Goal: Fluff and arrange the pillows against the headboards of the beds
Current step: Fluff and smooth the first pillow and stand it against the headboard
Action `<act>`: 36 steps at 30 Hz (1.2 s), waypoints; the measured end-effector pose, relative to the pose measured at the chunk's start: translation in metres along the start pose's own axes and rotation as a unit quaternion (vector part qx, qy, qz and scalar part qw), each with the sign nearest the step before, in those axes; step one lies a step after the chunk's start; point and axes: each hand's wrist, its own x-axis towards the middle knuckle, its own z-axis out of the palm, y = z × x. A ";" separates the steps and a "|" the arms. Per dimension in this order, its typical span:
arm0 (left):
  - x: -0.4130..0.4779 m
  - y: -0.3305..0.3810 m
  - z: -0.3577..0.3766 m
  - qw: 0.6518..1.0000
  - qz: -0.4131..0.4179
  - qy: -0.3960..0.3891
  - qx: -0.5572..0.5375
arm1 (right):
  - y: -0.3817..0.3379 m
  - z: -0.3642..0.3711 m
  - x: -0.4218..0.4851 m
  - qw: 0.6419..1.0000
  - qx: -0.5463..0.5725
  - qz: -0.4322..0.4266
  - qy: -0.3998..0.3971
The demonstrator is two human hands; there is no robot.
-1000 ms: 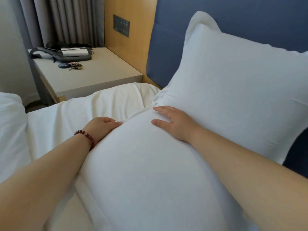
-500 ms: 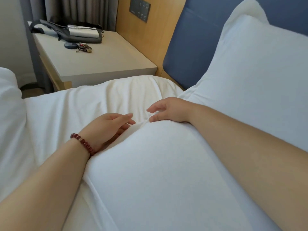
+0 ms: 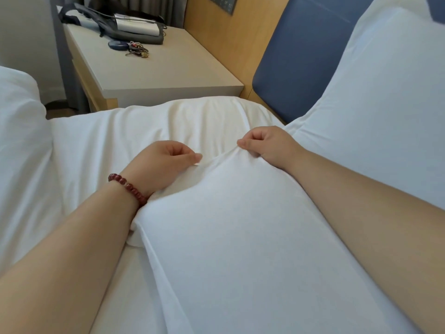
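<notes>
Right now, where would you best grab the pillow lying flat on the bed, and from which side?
At its far end, toward the headboard, coming from above. The pillow is taut and plump across its middle, but the case slackens there into a ridge. The left hand and right hand pinch that ridge, one at each side.

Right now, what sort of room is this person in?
Likely a hotel bedroom: a padded blue headboard on a wood wall panel with a built-in switch plate, and a nightstand between this bed and a second white bed. The left hand and right hand pinch a white pillow.
</notes>
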 end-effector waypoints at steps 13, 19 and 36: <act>0.005 0.009 0.015 0.970 0.097 -0.220 -0.030 | -0.014 -0.079 0.019 0.729 -0.679 0.030 -0.082; 0.019 0.008 0.026 0.985 0.047 -0.167 -0.007 | -0.028 -0.083 0.037 0.806 -0.589 0.027 -0.051; 0.025 0.001 0.027 0.989 -0.001 -0.089 -0.120 | -0.024 -0.101 0.028 0.898 -0.401 -0.004 0.178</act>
